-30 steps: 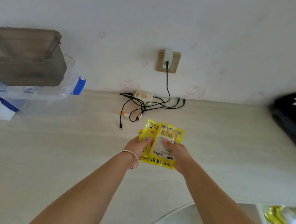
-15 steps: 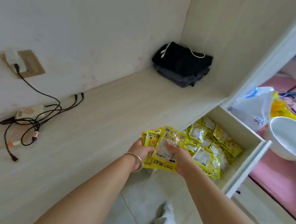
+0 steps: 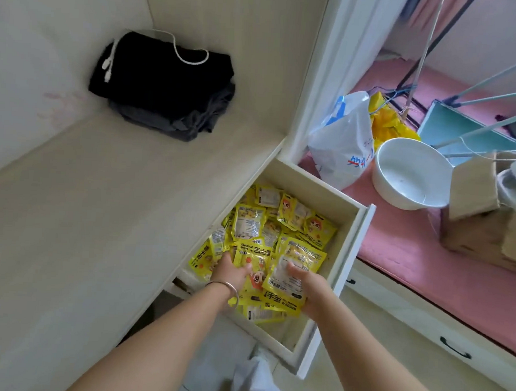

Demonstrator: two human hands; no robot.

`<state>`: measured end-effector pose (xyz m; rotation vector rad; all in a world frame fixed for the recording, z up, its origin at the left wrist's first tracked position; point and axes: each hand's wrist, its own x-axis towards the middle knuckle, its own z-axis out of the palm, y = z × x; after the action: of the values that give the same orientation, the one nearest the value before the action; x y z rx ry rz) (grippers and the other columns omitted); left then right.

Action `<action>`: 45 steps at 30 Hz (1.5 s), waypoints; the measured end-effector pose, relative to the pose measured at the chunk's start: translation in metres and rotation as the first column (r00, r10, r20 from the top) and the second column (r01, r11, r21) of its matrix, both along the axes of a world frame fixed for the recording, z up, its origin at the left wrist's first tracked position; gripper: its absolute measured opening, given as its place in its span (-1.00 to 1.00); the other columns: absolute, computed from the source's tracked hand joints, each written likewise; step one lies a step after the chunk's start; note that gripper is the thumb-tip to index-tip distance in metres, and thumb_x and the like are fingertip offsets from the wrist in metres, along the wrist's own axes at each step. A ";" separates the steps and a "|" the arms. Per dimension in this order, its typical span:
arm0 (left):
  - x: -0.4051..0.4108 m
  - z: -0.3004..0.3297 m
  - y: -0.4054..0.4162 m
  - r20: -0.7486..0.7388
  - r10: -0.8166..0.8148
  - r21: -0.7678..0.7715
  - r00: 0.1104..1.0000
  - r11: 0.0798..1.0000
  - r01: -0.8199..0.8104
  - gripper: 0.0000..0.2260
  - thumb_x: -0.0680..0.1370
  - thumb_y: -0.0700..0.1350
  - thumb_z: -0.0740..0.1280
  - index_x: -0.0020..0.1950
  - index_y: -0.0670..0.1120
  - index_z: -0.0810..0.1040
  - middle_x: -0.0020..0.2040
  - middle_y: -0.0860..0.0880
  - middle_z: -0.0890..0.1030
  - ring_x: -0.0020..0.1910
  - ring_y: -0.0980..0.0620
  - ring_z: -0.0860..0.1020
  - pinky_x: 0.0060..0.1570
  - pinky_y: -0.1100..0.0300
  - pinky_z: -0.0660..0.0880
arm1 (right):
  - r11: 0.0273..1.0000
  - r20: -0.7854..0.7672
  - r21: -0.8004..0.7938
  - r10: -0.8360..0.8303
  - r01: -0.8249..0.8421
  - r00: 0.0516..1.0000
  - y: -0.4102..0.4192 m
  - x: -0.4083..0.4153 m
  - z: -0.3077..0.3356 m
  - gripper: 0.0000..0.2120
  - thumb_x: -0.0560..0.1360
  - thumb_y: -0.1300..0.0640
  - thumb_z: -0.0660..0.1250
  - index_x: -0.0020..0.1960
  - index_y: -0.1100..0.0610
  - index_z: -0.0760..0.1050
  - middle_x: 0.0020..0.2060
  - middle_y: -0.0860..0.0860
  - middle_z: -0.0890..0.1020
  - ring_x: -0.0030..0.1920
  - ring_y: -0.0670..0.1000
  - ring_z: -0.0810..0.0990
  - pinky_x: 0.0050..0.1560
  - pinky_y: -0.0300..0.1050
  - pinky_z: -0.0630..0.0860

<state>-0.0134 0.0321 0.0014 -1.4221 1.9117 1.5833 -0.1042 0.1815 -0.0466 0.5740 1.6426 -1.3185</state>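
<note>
Over the open drawer, the right hand pinches a yellow hand-warmer packet, thumb on its face, while the left hand grips a second packet beside it; best to lower both flat onto the loose packets and release with the corners below the rim

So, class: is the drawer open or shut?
Open: the drawer is pulled well out, and the yellow packets inside it show from above.
</note>
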 end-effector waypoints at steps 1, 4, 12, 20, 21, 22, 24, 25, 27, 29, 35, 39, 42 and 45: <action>-0.009 -0.007 -0.003 0.032 -0.007 0.002 0.999 1.000 0.007 -0.37 0.58 -0.05 0.26 0.54 -0.16 0.01 0.55 -0.14 0.14 0.51 -0.15 0.19 0.42 -0.04 0.23 | 1.000 0.011 0.016 0.001 -0.002 1.000 0.004 -0.010 -0.016 0.15 -0.43 -0.24 0.60 0.13 0.15 0.52 0.14 0.18 0.61 0.18 0.24 0.57 0.31 0.27 0.39; -0.028 -0.028 -0.014 0.123 -0.027 -0.002 0.992 1.000 0.027 -0.37 0.59 -0.06 0.25 0.54 -0.15 -0.01 0.55 -0.14 0.13 0.51 -0.16 0.16 0.43 -0.06 0.21 | 0.996 0.040 0.084 0.025 -0.029 0.999 0.000 -0.025 -0.004 0.06 -0.19 -0.14 0.67 0.23 0.22 0.45 0.15 0.20 0.58 0.15 0.24 0.57 0.26 0.21 0.44; -0.048 -0.077 -0.049 0.306 -0.214 -0.011 0.928 0.974 0.228 -0.46 0.60 -0.03 0.21 0.52 -0.11 0.10 0.48 -0.16 0.29 0.44 -0.20 0.29 0.37 -0.08 0.33 | 0.938 0.106 0.318 0.111 -0.139 0.988 -0.020 -0.032 -0.026 -0.38 0.48 0.16 0.40 0.44 0.29 0.24 0.32 0.19 0.47 0.30 0.18 0.46 0.20 -0.04 0.39; -0.059 -0.107 -0.056 0.386 -0.396 -0.124 0.833 0.872 0.473 -0.61 0.60 -0.10 0.21 0.41 -0.07 0.25 0.17 -0.19 0.56 0.09 -0.19 0.55 0.02 0.05 0.48 | 0.956 0.105 0.287 0.029 -0.058 0.994 -0.032 -0.031 -0.048 -0.30 0.47 0.22 0.40 0.51 0.22 0.14 0.42 0.15 0.37 0.38 0.20 0.38 0.38 0.06 0.30; -0.057 -0.110 -0.057 0.394 -0.404 -0.145 0.825 0.860 0.490 -0.63 0.60 -0.11 0.21 0.39 -0.06 0.26 0.11 -0.18 0.58 0.00 -0.16 0.55 -0.03 0.06 0.50 | 0.957 0.098 0.284 0.038 -0.064 0.994 -0.034 -0.031 -0.050 -0.29 0.47 0.21 0.40 0.52 0.20 0.14 0.44 0.13 0.35 0.40 0.19 0.37 0.40 0.06 0.29; -0.056 -0.112 -0.058 0.396 -0.406 -0.156 0.824 0.854 0.496 -0.64 0.60 -0.11 0.21 0.38 -0.06 0.27 0.08 -0.18 0.58 -0.07 -0.14 0.53 -0.07 0.07 0.51 | 0.958 0.094 0.279 0.043 -0.068 0.995 -0.036 -0.030 -0.051 -0.29 0.48 0.20 0.40 0.52 0.19 0.13 0.46 0.13 0.33 0.41 0.19 0.36 0.40 0.06 0.28; -0.056 -0.113 -0.058 0.386 -0.404 -0.169 0.829 0.853 0.494 -0.64 0.59 -0.11 0.21 0.38 -0.07 0.27 0.09 -0.17 0.59 -0.08 -0.13 0.53 -0.08 0.07 0.50 | 0.962 0.062 0.267 0.039 -0.055 0.997 -0.040 -0.028 -0.053 -0.32 0.50 0.20 0.37 0.52 0.18 0.13 0.46 0.12 0.32 0.42 0.17 0.34 0.39 0.05 0.29; -0.056 -0.113 -0.057 0.376 -0.410 -0.175 0.831 0.849 0.498 -0.63 0.59 -0.10 0.22 0.39 -0.07 0.28 0.14 -0.16 0.57 0.00 -0.15 0.55 -0.03 0.05 0.51 | 0.963 0.040 0.266 0.036 -0.045 0.999 -0.041 -0.028 -0.055 -0.34 0.51 0.20 0.35 0.52 0.18 0.13 0.47 0.11 0.31 0.43 0.16 0.33 0.40 0.05 0.28; -0.056 -0.112 -0.056 0.351 -0.424 -0.188 0.835 0.842 0.506 -0.57 0.58 -0.08 0.25 0.43 -0.07 0.27 0.30 -0.15 0.48 0.20 -0.16 0.51 0.12 0.02 0.48 | 0.963 -0.010 0.268 0.042 -0.038 0.999 -0.044 -0.027 -0.056 -0.38 0.53 0.20 0.32 0.52 0.16 0.16 0.48 0.09 0.30 0.39 0.12 0.38 0.38 0.02 0.34; -0.055 -0.111 -0.055 0.324 -0.406 -0.200 0.854 0.853 0.482 -0.50 0.56 -0.06 0.28 0.47 -0.08 0.24 0.41 -0.13 0.35 0.33 -0.14 0.42 0.23 0.03 0.42 | 0.964 -0.062 0.265 0.043 -0.025 0.997 -0.048 -0.026 -0.054 -0.42 0.55 0.27 0.28 0.52 0.12 0.18 0.45 0.07 0.35 0.16 0.03 0.50 0.15 -0.09 0.48; -0.048 -0.095 -0.048 0.264 -0.331 -0.346 0.906 0.844 0.409 -0.46 0.52 -0.09 0.33 0.47 -0.06 0.25 0.44 -0.05 0.27 0.37 -0.05 0.36 0.29 0.07 0.40 | 0.934 -0.273 0.355 0.128 -0.023 0.953 -0.044 -0.017 -0.034 -0.54 0.55 0.32 0.20 0.42 0.05 0.35 0.26 0.00 0.51 0.05 -0.02 0.56 -0.16 -0.16 0.57; -0.058 -0.070 -0.024 0.171 -0.481 -0.410 0.860 0.759 0.506 -0.55 0.53 -0.13 0.29 0.42 0.02 0.32 0.41 0.02 0.29 0.34 0.01 0.37 0.23 0.10 0.45 | 0.864 -0.497 0.498 0.352 -0.072 0.793 -0.025 -0.011 -0.010 -0.64 0.52 0.31 0.21 0.28 0.08 0.47 0.19 -0.02 0.50 0.22 -0.01 0.48 0.18 -0.03 0.51; -0.076 -0.053 0.005 0.078 -0.654 -0.455 0.753 0.648 0.610 -0.57 0.55 -0.10 0.26 0.42 0.02 0.31 0.41 0.04 0.30 0.38 0.03 0.34 0.29 0.15 0.39 | 0.787 -0.672 0.613 0.474 0.068 0.569 -0.004 -0.009 0.001 -0.62 0.38 0.39 0.31 0.15 0.15 0.56 0.09 0.08 0.56 0.14 0.10 0.48 0.14 -0.05 0.48; -0.094 -0.041 0.041 0.017 -0.793 -0.451 0.609 0.537 0.713 -0.56 0.57 -0.02 0.22 0.46 0.05 0.27 0.44 0.07 0.28 0.42 0.06 0.28 0.37 0.13 0.32 | 0.707 -0.714 0.658 0.476 0.260 0.513 0.019 -0.012 0.002 -0.53 0.26 0.41 0.32 0.16 0.22 0.55 0.09 0.19 0.58 0.10 0.18 0.47 0.17 -0.08 0.33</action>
<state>-0.1071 0.0727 -0.0398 -0.3389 2.5799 0.9091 -0.1166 0.2008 -0.0449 0.1544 3.0674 -0.7967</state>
